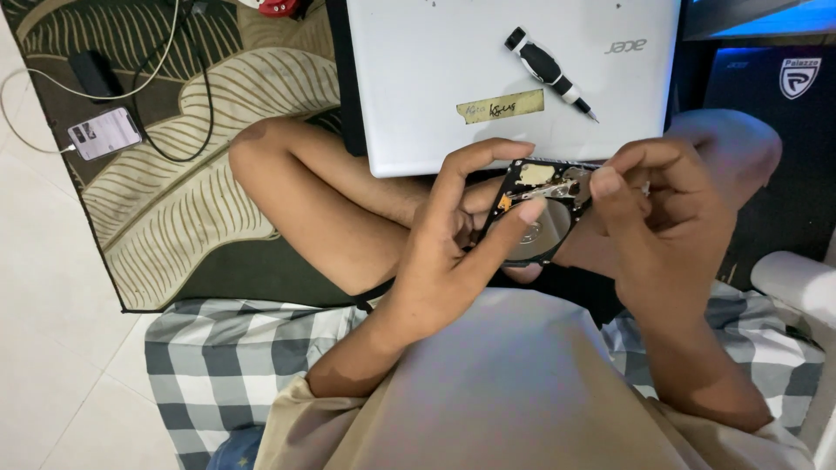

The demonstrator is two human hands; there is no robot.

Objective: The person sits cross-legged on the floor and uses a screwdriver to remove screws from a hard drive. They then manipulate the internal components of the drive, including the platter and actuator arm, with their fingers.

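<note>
An opened hard disk drive (542,213), black frame with a shiny round platter and a metal arm, is held over my lap. My left hand (453,239) grips it from the left, thumb lying across the platter and fingers curled over the top edge. My right hand (655,218) is closed at the drive's right edge, fingertips pinching at the corner by the metal arm. Whether those fingers hold a small part is hidden.
A closed silver laptop (435,78) lies on my legs with a black-and-white screwdriver (549,71) and a yellowish tape label (501,106) on it. A phone (104,132) on a cable rests on the leaf-patterned mat (174,200). A checked cushion (226,357) lies under me.
</note>
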